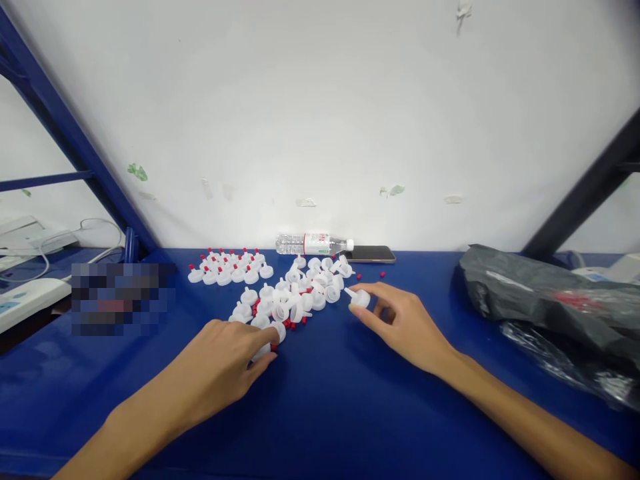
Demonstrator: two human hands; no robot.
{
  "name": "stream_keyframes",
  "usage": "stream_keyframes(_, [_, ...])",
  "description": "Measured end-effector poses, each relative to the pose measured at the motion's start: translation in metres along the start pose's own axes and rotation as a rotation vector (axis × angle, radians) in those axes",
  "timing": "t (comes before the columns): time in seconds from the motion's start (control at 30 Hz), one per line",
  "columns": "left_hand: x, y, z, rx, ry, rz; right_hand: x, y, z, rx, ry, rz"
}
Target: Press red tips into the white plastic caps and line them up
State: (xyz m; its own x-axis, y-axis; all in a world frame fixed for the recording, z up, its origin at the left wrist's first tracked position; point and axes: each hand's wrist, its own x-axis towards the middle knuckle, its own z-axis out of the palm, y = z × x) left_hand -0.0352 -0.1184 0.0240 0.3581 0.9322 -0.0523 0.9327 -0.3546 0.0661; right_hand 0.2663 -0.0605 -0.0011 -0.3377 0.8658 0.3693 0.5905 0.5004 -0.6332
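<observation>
My right hand [400, 320] holds a white nozzle cap [361, 299] between thumb and fingers, its spout pointing up and left. At the near left edge of a loose pile of white caps [295, 300], my left hand [240, 353] has its fingers bent over a white cap [261, 352] with a small red tip [273, 347] beside it; whether it grips either is hidden. Small red tips [290, 324] lie among the pile. Behind and left, white caps with red tips on their spouts [225, 272] stand upright in rows.
A clear bottle [315, 244] lies on its side by the wall, beside a dark phone [371, 253]. Grey plastic bags [545, 300] lie at right on the blue table [350, 413]. A white power strip [30, 300] is at far left, near a blurred patch.
</observation>
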Motion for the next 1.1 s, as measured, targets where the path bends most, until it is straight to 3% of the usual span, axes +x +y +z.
stream_keyframes(0.3, [0.001, 0.003, 0.002, 0.057, -0.02, 0.005, -0.004, 0.0, 0.0, 0.011, -0.024, -0.044])
stream_keyframes(0.43, [-0.002, 0.007, -0.003, -0.01, 0.081, 0.025, -0.002, 0.004, 0.0, 0.006, 0.006, -0.047])
stream_keyframes(0.53, [0.0, 0.015, -0.008, -0.086, 0.168, 0.047, -0.003, 0.005, 0.001, 0.024, 0.007, -0.042])
stream_keyframes(0.67, [0.015, 0.034, -0.009, -0.199, 0.171, 0.108, -0.006, 0.003, 0.002, 0.059, -0.042, -0.041])
stream_keyframes(0.87, [0.04, 0.052, 0.003, -0.407, 0.287, 0.125, -0.013, -0.009, 0.005, 0.144, -0.16, -0.043])
stream_keyframes(1.1, [0.042, 0.057, 0.016, -0.721, 0.327, 0.068, -0.022, -0.015, 0.021, 0.267, -0.242, 0.042])
